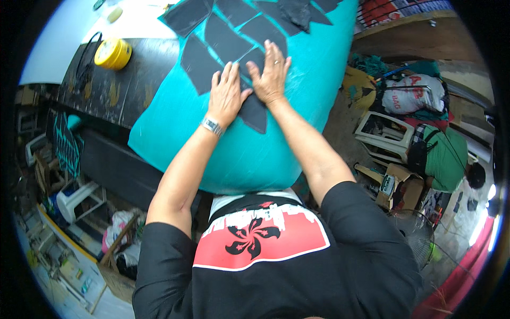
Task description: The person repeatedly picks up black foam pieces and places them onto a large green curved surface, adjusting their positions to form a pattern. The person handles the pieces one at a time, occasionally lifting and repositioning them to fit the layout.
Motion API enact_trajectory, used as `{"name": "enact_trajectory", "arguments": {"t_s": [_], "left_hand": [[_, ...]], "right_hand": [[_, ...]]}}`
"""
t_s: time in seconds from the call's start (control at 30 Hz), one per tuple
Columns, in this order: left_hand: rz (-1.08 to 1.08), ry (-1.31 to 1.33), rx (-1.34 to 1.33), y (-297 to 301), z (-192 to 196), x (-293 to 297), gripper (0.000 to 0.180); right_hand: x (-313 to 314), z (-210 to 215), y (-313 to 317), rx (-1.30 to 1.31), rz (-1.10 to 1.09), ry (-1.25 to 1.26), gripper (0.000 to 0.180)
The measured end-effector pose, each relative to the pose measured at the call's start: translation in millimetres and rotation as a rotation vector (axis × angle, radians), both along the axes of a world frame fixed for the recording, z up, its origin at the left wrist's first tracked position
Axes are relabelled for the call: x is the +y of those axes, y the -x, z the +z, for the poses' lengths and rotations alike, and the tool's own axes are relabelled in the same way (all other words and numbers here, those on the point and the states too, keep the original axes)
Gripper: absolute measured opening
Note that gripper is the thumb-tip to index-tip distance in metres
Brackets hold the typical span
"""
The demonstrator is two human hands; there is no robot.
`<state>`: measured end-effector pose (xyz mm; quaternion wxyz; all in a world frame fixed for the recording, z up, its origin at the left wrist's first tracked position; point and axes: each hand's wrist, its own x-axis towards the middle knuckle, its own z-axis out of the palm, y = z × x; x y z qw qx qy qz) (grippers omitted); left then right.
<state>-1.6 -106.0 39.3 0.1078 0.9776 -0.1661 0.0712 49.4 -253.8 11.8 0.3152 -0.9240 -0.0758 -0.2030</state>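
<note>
A teal sheet (180, 133) drapes over the work surface and hangs down toward my body. Several black angular pieces (201, 65) lie flat on it, side by side with thin teal gaps. My left hand (225, 98) lies flat, fingers stretched forward, across the edges of the pieces. Fingers spread, my right hand (271, 80) rests palm down just to the right. Below and between both hands, a pointed black piece (253, 115) is partly covered by them. Neither hand grips anything. A crumpled dark item (295, 13) lies on the pieces at the far end.
A yellow tub (113, 53) stands on the dark, stained tabletop (135, 80) at left, beside a black strap. On the floor to the right are a white plastic stool (385, 137), a stuffed white bag (414, 94), a cardboard box (404, 186) and a fan. Another white stool (79, 199) sits lower left.
</note>
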Motion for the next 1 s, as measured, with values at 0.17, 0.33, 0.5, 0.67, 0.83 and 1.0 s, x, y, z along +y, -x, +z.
{"name": "enact_trajectory", "arguments": {"t_s": [0.17,0.33,0.5,0.67,0.83,1.0], "left_hand": [[-0.033,0.085,-0.032,-7,-7,-1,0.059],[-0.148,0.218,0.044,-17,-15,-19,0.059],[0.060,0.157,0.067,-9,-13,-43,0.084],[0.126,0.120,0.130,-9,-2,-47,0.087],[0.136,0.120,0.146,-10,5,-48,0.090],[0.138,0.142,0.138,-9,4,-48,0.088]], "right_hand": [[-2,3,1,-0.001,-0.008,-0.089,0.078],[-5,3,4,-0.048,-0.038,-0.268,0.070],[-25,24,-19,-0.026,-0.048,-0.606,0.075],[-73,55,-141,-0.176,0.079,-0.289,0.083],[-83,52,-197,0.109,0.064,0.265,0.086],[-99,44,-199,0.103,0.137,-0.054,0.083]]}}
